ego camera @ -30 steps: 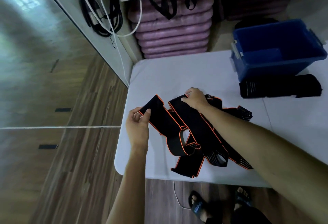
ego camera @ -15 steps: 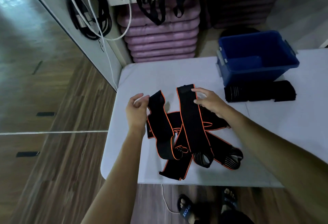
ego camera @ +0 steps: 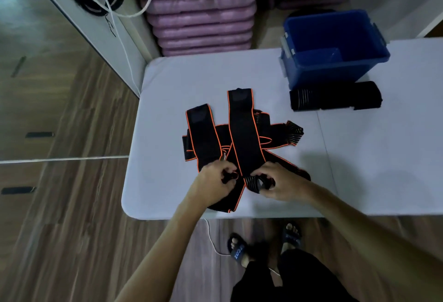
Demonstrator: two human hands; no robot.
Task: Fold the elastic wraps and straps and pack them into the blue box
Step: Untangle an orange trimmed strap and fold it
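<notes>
Both hands have come down from the far strap ends to the near ends at lower middle: the left hand pinches a black loop, the right hand the striped end. The orange-edged straps now lie flat on the table, so folding can begin. The blue box waits empty at upper right.

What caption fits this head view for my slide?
Both hands, left and right, grip the near ends of orange-edged wraps on a white table, blue box beyond.

I am standing on a wooden floor at a white surface; purple mats are stacking against the wall in dim light.
</notes>
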